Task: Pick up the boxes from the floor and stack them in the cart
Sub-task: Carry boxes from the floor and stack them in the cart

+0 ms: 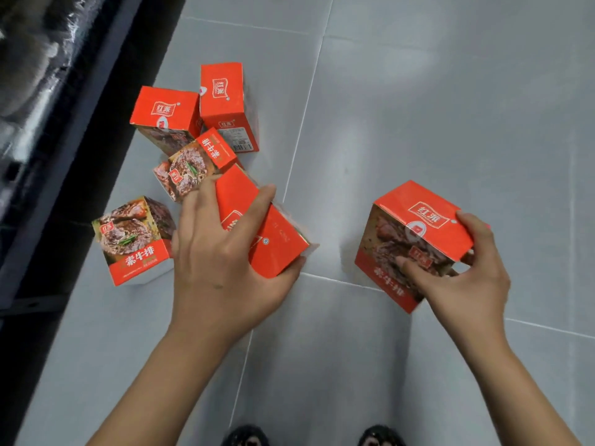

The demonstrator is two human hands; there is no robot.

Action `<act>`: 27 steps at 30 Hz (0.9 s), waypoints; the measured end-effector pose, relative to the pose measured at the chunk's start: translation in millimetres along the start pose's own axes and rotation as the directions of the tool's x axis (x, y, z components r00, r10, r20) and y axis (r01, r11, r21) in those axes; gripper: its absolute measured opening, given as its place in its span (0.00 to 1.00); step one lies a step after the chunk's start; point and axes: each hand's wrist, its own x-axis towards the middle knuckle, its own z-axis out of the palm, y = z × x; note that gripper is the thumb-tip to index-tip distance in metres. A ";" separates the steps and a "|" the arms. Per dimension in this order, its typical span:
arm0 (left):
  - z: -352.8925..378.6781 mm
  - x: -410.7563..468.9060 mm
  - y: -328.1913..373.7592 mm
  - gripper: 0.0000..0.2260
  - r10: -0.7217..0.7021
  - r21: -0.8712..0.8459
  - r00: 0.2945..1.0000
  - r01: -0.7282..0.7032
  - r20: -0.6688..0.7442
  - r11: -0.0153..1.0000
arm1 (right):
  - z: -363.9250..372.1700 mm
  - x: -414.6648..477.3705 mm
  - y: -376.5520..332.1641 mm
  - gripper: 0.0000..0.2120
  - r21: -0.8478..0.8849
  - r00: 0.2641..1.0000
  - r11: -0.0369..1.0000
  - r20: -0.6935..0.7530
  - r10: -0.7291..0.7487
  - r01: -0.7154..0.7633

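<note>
while the left hand was clamped on a tilted red box at the edge of the pile and the right hand was clamped on a second box, well apart from it, each box was carried by one hand only. risk: either box could have rotated or slipped from so shallow a fingertip grip, and the thin card could have dented under a harder squeeze. risk: the left box lay just beside a photo-faced box, which the lift could have dragged or toppled. three more boxes lay on the grey tiled floor. red panels carried a white badge reading 红派; front panels read 素牛排 beside a steak photograph. small print and a barcode were illegible. no cart could be identified.
</note>
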 end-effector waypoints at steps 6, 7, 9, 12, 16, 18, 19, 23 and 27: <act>-123.1 -3.5 74.6 0.34 0.101 0.011 0.992 -0.103 0.081 0.995 | -125.1 -30.9 -101.7 0.42 -0.077 0.998 0.996 0.037 0.043 -0.040; -146.6 -2.4 90.1 0.34 0.120 0.008 0.988 -0.121 0.098 0.993 | -146.4 -37.0 -122.9 0.42 -0.071 0.997 0.996 0.055 0.051 -0.047; -194.9 0.0 122.7 0.34 0.156 0.010 0.975 -0.159 0.157 0.987 | -188.5 -51.5 -166.6 0.42 -0.056 0.993 0.996 0.084 0.081 -0.076; -267.1 4.4 169.4 0.34 0.218 0.017 0.951 -0.228 0.221 0.974 | -247.7 -74.2 -230.0 0.43 -0.103 0.991 0.991 0.095 0.098 -0.089; -355.0 6.4 228.8 0.35 0.282 0.020 0.922 -0.298 0.265 0.954 | -317.6 -104.7 -299.8 0.43 -0.080 0.992 0.989 0.021 0.128 -0.126; -390.2 4.6 255.7 0.36 0.306 0.023 0.911 -0.325 0.277 0.945 | -347.1 -117.8 -328.5 0.43 -0.105 0.992 0.987 0.018 0.128 -0.125; -405.5 2.7 267.8 0.36 0.319 0.029 0.906 -0.340 0.278 0.940 | -360.6 -124.0 -339.6 0.43 -0.121 0.994 0.987 0.015 0.109 -0.107; -456.5 -4.8 303.3 0.36 0.385 0.053 0.873 -0.418 0.300 0.907 | -405.6 -143.7 -378.0 0.43 -0.122 0.996 0.989 -0.045 0.076 -0.081; -494.3 -4.3 325.9 0.36 0.517 0.042 0.788 -0.561 0.335 0.827 | -437.1 -166.2 -401.0 0.44 -0.110 0.990 0.989 -0.109 0.089 -0.101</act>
